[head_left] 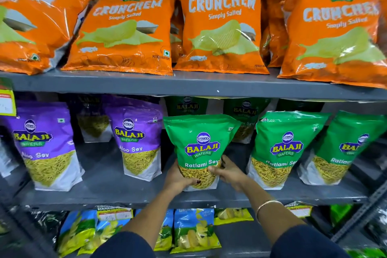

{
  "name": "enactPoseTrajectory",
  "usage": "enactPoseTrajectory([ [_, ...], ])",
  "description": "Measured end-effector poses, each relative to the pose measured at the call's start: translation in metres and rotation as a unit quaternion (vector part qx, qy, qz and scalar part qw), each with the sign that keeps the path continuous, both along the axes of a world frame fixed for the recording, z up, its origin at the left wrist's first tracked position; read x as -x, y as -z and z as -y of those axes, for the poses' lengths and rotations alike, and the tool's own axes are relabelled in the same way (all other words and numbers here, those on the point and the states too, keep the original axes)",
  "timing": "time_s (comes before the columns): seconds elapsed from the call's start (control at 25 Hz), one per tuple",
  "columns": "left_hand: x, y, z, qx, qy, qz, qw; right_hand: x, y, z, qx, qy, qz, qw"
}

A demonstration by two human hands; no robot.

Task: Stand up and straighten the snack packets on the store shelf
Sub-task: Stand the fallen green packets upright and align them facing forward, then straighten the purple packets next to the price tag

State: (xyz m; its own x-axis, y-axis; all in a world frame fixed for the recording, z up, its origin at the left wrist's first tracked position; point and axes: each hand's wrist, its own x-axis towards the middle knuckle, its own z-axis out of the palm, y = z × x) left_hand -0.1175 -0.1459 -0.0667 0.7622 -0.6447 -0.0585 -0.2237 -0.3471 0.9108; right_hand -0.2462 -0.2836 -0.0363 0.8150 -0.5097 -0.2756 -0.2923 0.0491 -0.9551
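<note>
A green Ratlami Sev packet (201, 142) stands upright in the middle of the grey middle shelf (117, 186). My left hand (178, 178) cups its lower left side. My right hand (229, 170) grips its lower right side, thumb across the front. Two more green Ratlami Sev packets (282, 146) stand upright to the right. Two purple Aloo Sev packets (138, 140) stand to the left, the far left one (45, 144) tilted a little. Further packets sit behind in shadow.
The upper shelf (188, 85) carries several orange Crunchem chip bags (221, 25) that lean back. Blue and yellow chip bags (194, 230) fill the lower shelf. A yellow price tag (7, 102) hangs at the left. A metal upright (360, 213) stands at the right.
</note>
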Motion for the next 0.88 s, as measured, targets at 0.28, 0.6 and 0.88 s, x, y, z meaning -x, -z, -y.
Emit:
enactPoseTrajectory([
  [0.28,-0.011,-0.007,-0.026,-0.17,0.035,0.053,0.983,0.009,-0.011,0.001,0.174,-0.184,-0.354,0.9],
  [0.6,-0.11,-0.019,-0.126,0.002,-0.242,0.018,0.97,-0.093,-0.007,-0.11,0.126,-0.197,-0.184,0.955],
  [0.88,-0.164,-0.019,-0.13,-0.007,-0.011,-0.058,0.998,-0.173,0.02,-0.129,0.077,-0.016,0.035,0.996],
])
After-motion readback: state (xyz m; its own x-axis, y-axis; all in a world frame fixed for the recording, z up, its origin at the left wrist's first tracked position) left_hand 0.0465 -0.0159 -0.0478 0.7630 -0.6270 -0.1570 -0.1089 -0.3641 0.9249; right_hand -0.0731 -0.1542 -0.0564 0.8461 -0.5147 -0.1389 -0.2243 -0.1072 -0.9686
